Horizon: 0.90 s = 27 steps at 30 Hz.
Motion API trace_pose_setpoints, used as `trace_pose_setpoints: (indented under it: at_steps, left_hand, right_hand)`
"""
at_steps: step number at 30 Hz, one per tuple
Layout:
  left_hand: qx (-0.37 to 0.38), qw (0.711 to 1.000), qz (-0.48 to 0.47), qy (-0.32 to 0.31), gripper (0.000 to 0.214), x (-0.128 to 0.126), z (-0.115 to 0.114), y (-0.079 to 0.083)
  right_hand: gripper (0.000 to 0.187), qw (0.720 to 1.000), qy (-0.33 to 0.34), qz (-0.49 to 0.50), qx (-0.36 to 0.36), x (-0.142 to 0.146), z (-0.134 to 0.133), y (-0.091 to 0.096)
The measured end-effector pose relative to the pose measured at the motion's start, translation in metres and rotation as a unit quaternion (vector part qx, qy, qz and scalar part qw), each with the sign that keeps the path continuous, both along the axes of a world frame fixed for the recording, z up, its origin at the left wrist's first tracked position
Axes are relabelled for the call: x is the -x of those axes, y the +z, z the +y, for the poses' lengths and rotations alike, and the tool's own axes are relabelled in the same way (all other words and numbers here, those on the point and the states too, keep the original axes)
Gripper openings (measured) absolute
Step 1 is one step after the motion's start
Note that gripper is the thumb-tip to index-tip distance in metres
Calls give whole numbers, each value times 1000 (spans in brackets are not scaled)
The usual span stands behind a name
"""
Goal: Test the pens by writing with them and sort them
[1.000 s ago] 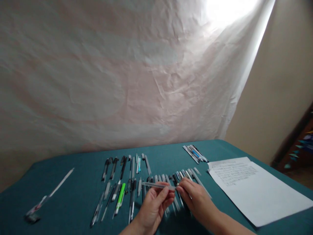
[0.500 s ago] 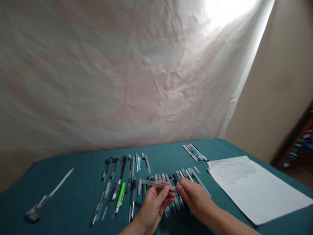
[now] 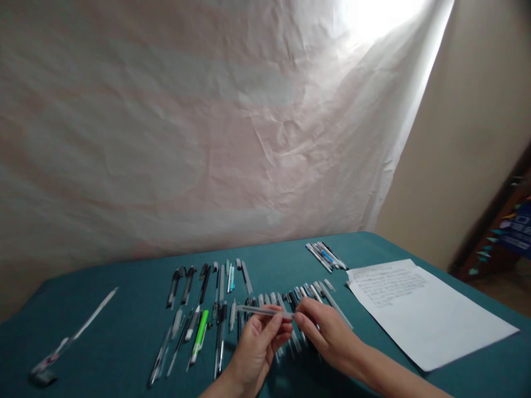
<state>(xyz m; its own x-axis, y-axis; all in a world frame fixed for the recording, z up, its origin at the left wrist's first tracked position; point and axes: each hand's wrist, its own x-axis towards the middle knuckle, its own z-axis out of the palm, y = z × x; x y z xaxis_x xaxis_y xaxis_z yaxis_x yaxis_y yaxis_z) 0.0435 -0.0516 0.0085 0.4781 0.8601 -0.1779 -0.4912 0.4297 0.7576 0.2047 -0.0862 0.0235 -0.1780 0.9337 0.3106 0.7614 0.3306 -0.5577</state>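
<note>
My left hand [image 3: 263, 340] is closed, with thumb and fingers pinching a translucent pen barrel [image 3: 257, 310] that lies nearly level across the fingers. At its right end my right hand [image 3: 321, 326] is closed too, thumb and forefinger pinched on the barrel's tip; anything smaller between them is hidden. Under and behind both hands runs a row of pens and pen parts [image 3: 332, 301], partly covered by the fingers. Left of my left hand lie a green pen [image 3: 199, 336], a dark clear-barrelled pen [image 3: 219, 342] and several other pens, caps and tubes.
Farther back sits a bundle of pens [image 3: 326, 257]. Sheets of paper with writing [image 3: 427, 315] lie at the right. A long, thin pale strip with a dark end [image 3: 93, 315] rests at the left of the green-covered table [image 3: 124, 337]. A pale sheet [image 3: 166, 138] hangs behind.
The view has swung slightly right, so everything appears shifted a little left. Both hands keep their hold on the pen barrel, with hardly any movement between them.
</note>
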Motion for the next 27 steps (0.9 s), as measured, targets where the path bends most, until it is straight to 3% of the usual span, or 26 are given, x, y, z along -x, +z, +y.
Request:
trace_pose_setpoints:
  at_steps: [3,8,13,18,23,27]
  left_hand:
    - [2,1000,4,-2,18,-1,1,-1]
    - [-1,1000,13,-10,17,-1,1,-2]
    - [4,1000,11,1,18,-1,1,-4]
    - [-3,1000,14,-16,18,-2,1,-5]
    - [-5,1000,9,-11,16,-2,1,-3]
    - [-12,1000,17,-20,15,-2,-1,-2]
  right_hand:
    - [21,1000,7,9,-11,0,-1,3]
    - [35,1000,3,-12,9,-1,-1,2]
    - [23,1000,8,-3,-17,-2,0,0]
    - [40,1000,19,-11,11,-2,-1,0]
    - [27,1000,10,-6,-15,-1,-3,1]
    - [37,1000,18,-1,4,0,-1,-1]
